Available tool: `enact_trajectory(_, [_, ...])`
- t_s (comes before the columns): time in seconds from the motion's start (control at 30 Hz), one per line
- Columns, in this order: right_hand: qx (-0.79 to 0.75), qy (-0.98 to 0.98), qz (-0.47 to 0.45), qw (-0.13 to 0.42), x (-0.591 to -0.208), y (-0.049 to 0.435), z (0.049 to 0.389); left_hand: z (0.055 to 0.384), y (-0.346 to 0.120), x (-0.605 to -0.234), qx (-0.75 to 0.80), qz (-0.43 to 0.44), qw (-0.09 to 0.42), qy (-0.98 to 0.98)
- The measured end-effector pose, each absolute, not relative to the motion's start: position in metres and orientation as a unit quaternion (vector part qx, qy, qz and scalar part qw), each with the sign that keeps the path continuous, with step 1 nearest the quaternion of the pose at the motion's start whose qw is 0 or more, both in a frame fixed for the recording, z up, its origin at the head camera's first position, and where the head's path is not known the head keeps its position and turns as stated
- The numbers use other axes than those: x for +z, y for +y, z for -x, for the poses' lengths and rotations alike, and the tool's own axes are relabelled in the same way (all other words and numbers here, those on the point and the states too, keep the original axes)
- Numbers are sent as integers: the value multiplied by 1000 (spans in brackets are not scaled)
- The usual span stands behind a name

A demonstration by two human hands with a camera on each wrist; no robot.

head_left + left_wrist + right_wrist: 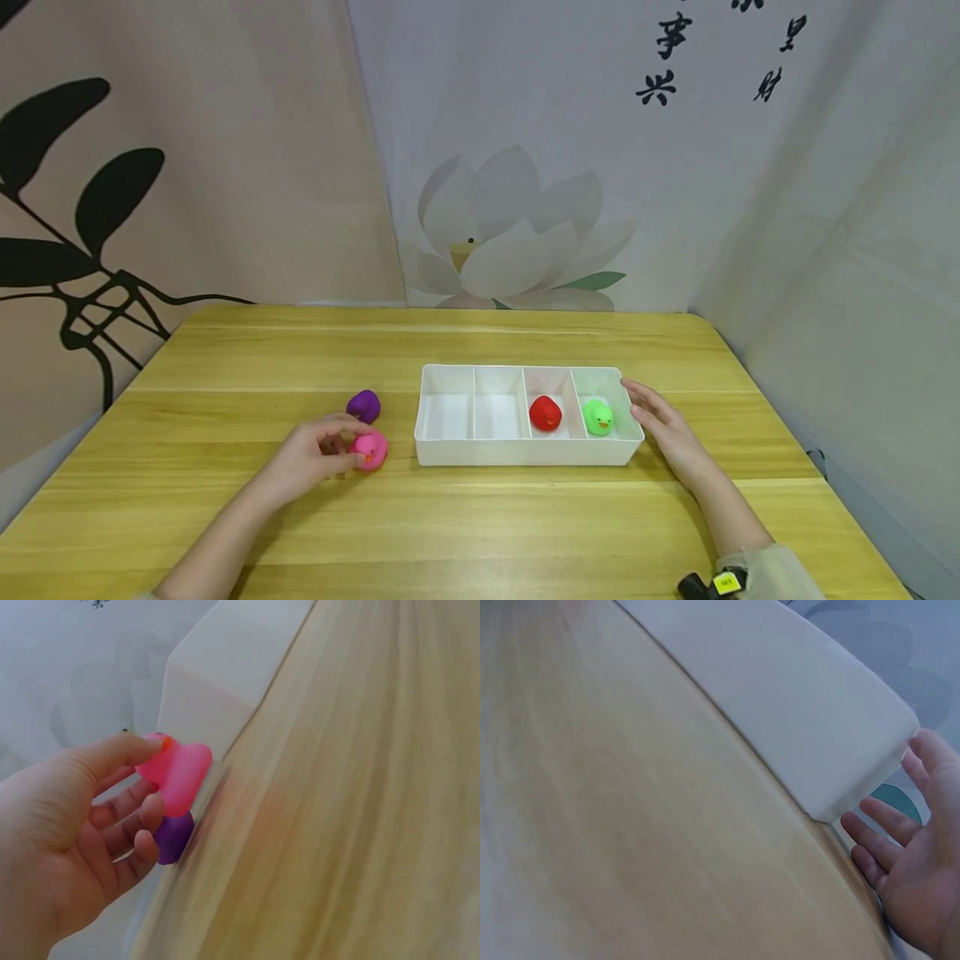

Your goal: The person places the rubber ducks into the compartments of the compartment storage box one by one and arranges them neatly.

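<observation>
My left hand (pixel 318 454) pinches a pink rubber duck (pixel 372 450) between thumb and fingers; in the left wrist view the pink duck (pixel 180 776) overlaps a purple toy (pixel 174 838). That purple toy (pixel 363 406) sits on the table just behind the pink one. My right hand (pixel 671 429) rests with loosely extended fingers against the right end of a white four-section box (pixel 525 452). A red toy (pixel 545 413) lies in the third compartment from the left, and a green duck (pixel 598 417) in the rightmost, its orange beak facing me.
The box stands on a wooden table (pixel 480 533), to the right of the pink and purple toys. Behind the table's far edge hangs a printed curtain (pixel 517 225) with a lotus. A black wrist strap device (pixel 712 583) sits at the right sleeve.
</observation>
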State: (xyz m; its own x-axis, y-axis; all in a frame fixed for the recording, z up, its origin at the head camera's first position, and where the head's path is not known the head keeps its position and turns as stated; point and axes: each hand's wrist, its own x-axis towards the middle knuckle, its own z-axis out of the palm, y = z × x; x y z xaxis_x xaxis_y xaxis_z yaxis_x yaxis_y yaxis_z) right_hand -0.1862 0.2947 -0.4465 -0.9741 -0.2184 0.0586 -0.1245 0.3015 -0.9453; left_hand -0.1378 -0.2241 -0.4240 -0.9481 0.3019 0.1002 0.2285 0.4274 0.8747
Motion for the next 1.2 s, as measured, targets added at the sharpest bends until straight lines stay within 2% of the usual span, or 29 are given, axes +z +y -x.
enact_trajectory(0.6, [-585, 804, 102, 41, -447, 294, 186, 134, -201, -387, 494, -167, 13, 853])
enact_trajectory(1.2, [-584, 804, 103, 35, -448, 294, 187, 147, -167, -369, 512, -177, 1, 840])
